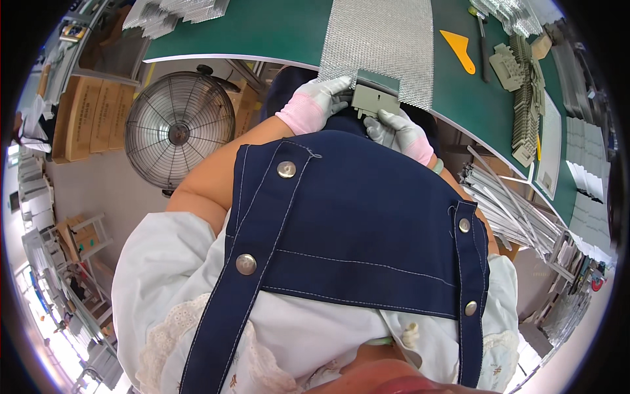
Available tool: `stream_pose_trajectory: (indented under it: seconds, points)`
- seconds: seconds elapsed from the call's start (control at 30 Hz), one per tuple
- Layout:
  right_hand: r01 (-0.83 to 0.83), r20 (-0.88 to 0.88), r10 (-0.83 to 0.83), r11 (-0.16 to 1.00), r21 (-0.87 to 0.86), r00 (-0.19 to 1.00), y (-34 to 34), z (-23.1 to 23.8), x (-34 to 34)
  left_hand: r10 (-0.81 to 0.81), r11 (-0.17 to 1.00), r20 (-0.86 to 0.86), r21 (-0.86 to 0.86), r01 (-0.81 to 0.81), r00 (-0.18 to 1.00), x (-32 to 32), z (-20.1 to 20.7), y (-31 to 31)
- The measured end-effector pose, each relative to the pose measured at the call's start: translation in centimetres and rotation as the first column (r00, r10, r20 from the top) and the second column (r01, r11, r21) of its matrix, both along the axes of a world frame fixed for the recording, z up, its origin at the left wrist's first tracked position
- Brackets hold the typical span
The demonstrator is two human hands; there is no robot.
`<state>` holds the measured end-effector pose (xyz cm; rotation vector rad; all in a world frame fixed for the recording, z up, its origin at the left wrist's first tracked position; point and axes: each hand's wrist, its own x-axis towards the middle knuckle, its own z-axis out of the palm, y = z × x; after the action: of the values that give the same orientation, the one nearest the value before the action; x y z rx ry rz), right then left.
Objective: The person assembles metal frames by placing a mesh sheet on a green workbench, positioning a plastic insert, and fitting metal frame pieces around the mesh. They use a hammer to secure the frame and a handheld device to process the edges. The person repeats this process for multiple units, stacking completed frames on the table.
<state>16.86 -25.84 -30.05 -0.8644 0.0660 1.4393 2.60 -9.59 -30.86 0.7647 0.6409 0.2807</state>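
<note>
A long strip of silver metal mesh [379,39] runs over the green table toward me and reaches past its front edge. At its near end is a flat grey plastic part [375,100] with small tabs along its lower side. My left hand [320,100], in a white and pink glove, is closed at the strip's left corner, next to the grey part; some of its fingers are hidden underneath. From the lower right my right hand [401,132], gloved alike, pinches the lower edge of the grey part between thumb and fingers.
On the table [275,33] to the right lie a yellow scraper [458,51], a dark-handled hammer [483,49] and a row of grey plastic parts [525,105]. More mesh [174,13] is stacked far left. A floor fan [179,131] stands left, metal strips [502,203] below right.
</note>
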Motion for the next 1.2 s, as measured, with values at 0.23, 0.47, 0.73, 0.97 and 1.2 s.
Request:
stream_pose_trajectory:
  seconds: [0.23, 0.47, 0.73, 0.97, 1.2]
  points:
    - [-0.020, 0.020, 0.020, 1.000, -0.002, 1.000, 0.1, 0.3, 0.1, -0.010, 1.000, 0.053, -0.018, 0.011, 0.999, -0.5, 1.0, -0.3]
    - [-0.032, 0.010, 0.032, 0.997, 0.073, 0.999, -0.2, 0.0, 0.0, 0.010, 1.000, 0.032, -0.019, -0.010, 0.999, -0.2, -0.1, 0.1]
    - [-0.004, 0.041, 0.002, 0.999, 0.043, 0.999, 0.5, 0.4, -0.3, -0.063, 0.997, 0.029, 0.057, 0.061, 0.998, -0.7, 0.1, 0.3]
    - [-0.019, 0.122, 0.023, 0.999, -0.035, 0.992, 0.5, 0.6, -0.3, -0.275, 0.927, -0.284, 0.175, 0.331, 0.919, -0.6, 1.4, 0.0]
    - [0.239, 0.191, -0.245, 0.969, 0.054, 0.950, 0.1, -0.4, 0.8, -0.249, 0.937, -0.271, 0.175, 0.302, 0.930, -0.7, 2.6, -0.2]
